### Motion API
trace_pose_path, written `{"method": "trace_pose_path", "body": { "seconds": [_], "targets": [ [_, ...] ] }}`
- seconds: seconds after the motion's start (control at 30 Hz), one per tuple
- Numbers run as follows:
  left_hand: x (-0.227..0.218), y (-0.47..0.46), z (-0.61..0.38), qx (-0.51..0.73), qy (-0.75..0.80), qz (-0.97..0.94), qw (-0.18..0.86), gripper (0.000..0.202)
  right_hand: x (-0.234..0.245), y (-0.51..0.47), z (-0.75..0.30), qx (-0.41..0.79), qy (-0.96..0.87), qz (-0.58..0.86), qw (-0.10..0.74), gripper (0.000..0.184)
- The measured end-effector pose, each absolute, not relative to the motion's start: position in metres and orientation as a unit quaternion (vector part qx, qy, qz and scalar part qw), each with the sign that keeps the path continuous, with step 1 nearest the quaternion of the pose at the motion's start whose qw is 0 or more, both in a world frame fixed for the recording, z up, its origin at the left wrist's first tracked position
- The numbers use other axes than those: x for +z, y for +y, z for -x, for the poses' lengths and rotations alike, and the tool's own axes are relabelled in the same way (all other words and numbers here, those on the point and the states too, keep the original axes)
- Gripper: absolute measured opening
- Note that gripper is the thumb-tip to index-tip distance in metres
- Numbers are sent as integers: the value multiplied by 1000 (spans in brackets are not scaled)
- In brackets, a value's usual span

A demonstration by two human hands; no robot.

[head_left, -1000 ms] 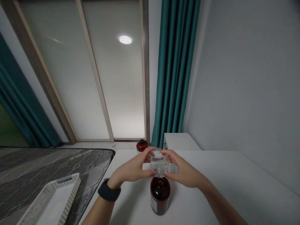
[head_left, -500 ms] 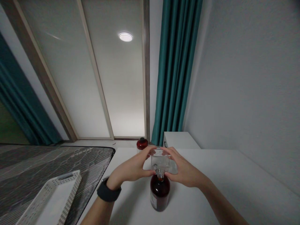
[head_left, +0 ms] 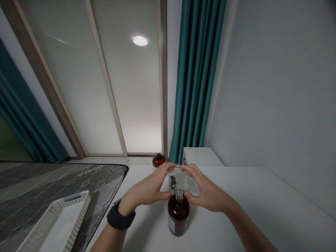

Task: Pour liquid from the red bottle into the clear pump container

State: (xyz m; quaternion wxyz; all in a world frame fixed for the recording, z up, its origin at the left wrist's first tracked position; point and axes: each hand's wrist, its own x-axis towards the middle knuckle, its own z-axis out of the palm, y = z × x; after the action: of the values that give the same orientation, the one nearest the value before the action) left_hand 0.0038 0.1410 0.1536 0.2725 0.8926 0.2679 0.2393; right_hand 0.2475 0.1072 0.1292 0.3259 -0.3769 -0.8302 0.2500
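Note:
Between my two hands is a clear, squarish glass bottle [head_left: 179, 181], held just above a dark red-brown bottle [head_left: 178, 215]. Its narrow ridged neck points down at the brown bottle's top; whether the two touch I cannot tell. My left hand [head_left: 149, 185], with a black band at the wrist, grips the clear bottle's left side between thumb and fingers. The opposite side is gripped the same way by my right hand [head_left: 206, 189]. Upright on the white table [head_left: 147, 231], the brown bottle carries a pale label low on its left.
A second red-brown bottle [head_left: 159, 161] with a black cap stands behind my left hand. At lower left, a white perforated basket [head_left: 85, 206] lies on a dark patterned surface [head_left: 105, 178]. A white cabinet [head_left: 201, 154] adjoins the table's far side, before a teal curtain [head_left: 196, 80].
Both hands keep their grip in nearly the same place. The clear bottle has shifted slightly, and a dark patch now shows through its left part.

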Motion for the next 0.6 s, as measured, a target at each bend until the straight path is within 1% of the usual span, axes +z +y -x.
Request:
{"method": "trace_pose_path", "body": {
  "seconds": [0.5,0.6],
  "targets": [
    [157,138,-4,239,258,-902,251,67,134,104,-247,239,-838,360,333,72],
    [156,138,-4,242,262,-899,253,71,135,104,-248,241,-838,360,331,72]
  ]
}}
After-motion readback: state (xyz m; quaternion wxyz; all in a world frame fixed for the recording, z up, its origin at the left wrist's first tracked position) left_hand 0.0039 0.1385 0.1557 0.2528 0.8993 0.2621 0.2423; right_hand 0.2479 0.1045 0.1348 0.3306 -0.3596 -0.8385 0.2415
